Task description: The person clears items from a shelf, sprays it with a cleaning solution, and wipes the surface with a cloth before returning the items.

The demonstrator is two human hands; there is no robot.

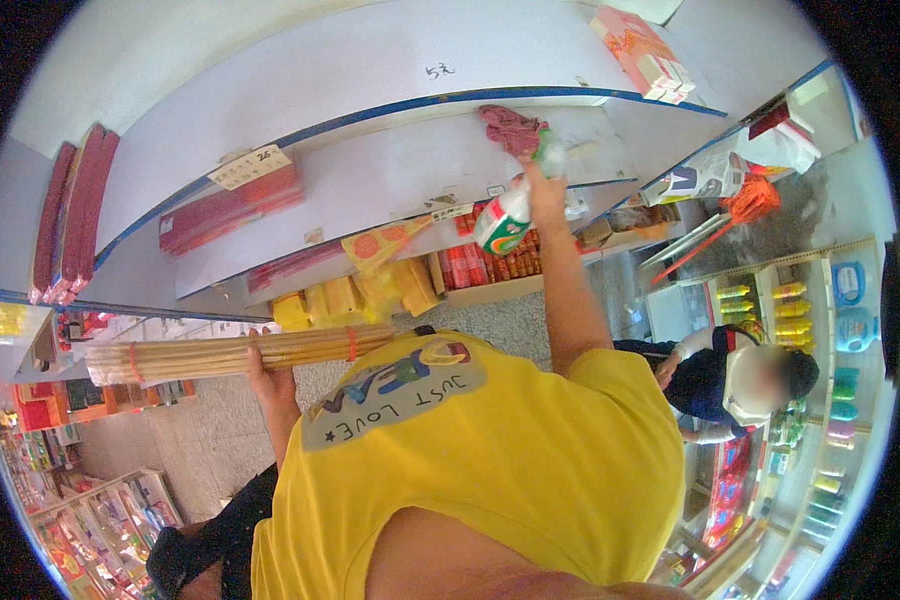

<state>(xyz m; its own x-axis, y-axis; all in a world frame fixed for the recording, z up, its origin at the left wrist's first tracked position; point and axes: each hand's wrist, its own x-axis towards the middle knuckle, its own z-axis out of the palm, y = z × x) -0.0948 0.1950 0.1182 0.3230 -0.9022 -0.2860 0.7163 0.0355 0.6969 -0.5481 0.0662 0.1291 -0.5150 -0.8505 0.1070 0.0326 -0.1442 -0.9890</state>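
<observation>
My left hand (271,375) is closed around a long bundle of thin tan sticks (307,348), bound with two red bands and held level in front of my yellow shirt. My right hand (546,196) reaches to the middle shelf (397,150) and grips a white spray bottle (506,217) with a green label by its neck. The bottle's top is blurred. Just beyond my fingers is a crumpled maroon cloth (511,130), against the bottle's green spray head; whether my fingers also hold it, I cannot tell.
Dark red packs (232,210) lie on the middle shelf, with more upright at left (75,217). Pink boxes (641,56) sit upper right. Below are yellow packs (345,296) and red candles (487,262). A person (727,375) is at right, near shelved bottles (791,307).
</observation>
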